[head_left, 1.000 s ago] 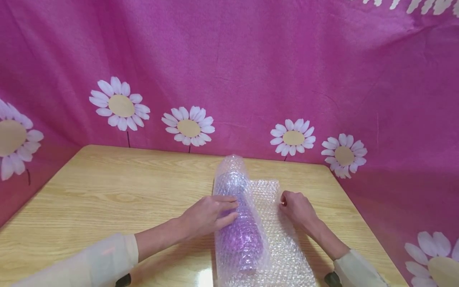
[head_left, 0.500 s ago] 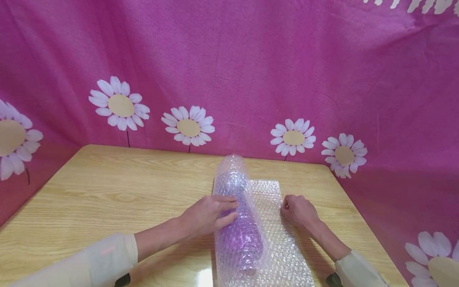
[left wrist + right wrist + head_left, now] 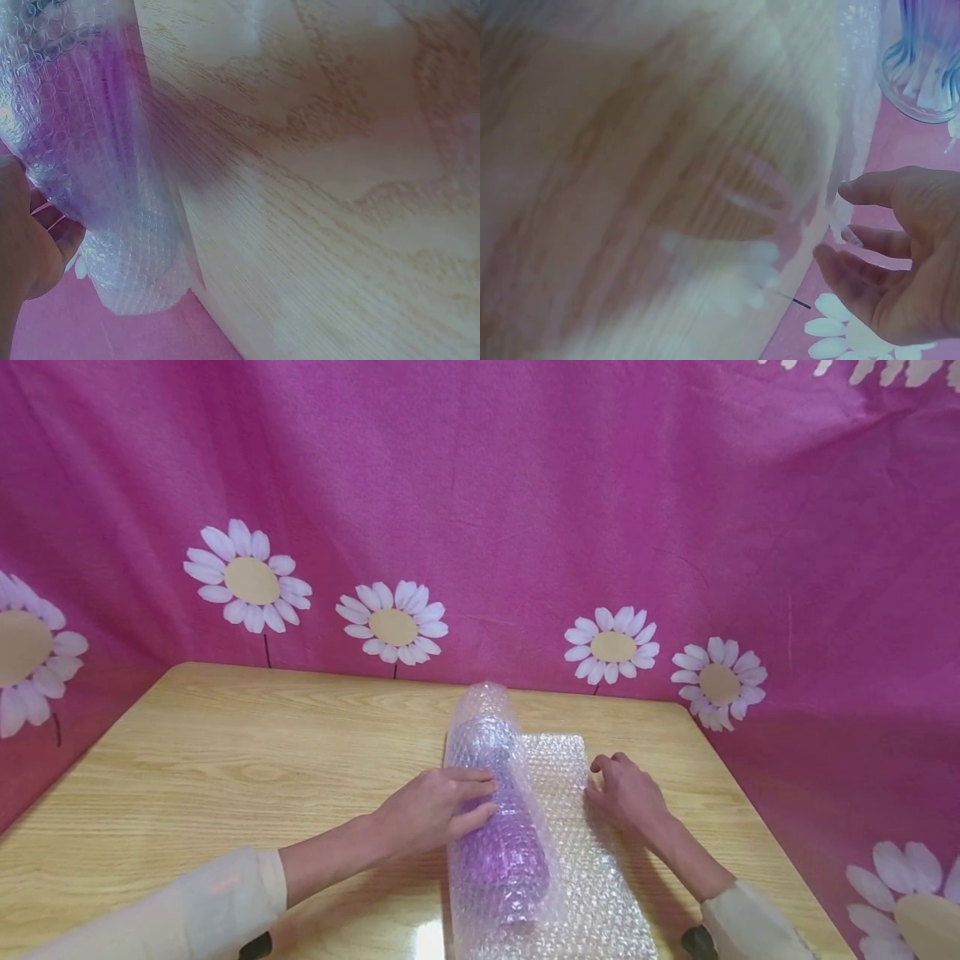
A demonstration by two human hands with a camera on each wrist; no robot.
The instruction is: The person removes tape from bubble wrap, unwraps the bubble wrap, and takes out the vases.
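A purple and bluish glass vase (image 3: 922,82) lies on its side, partly rolled in clear bubble wrap (image 3: 555,760). Its fluted foot shows in the right wrist view, while the purple body is seen through the wrap in the head view. My left hand (image 3: 427,810) rests on the wrapped vase from the left, fingers extended over the top. My right hand (image 3: 628,793) is at the right edge of the flat part of the wrap, thumb and fingers apart. In the right wrist view the right thumb tip is right at the wrap's edge.
A wooden table (image 3: 300,735) carries the wrap, whose far rolled end reaches close to the back edge. Behind and on both sides hangs a magenta cloth (image 3: 480,527) printed with white daisies. The wrap's near end runs out of the head view.
My right hand's fingers have loosened from a closer curl and spread apart beside the wrap's edge. The left hand and the wrapped vase stay in place.
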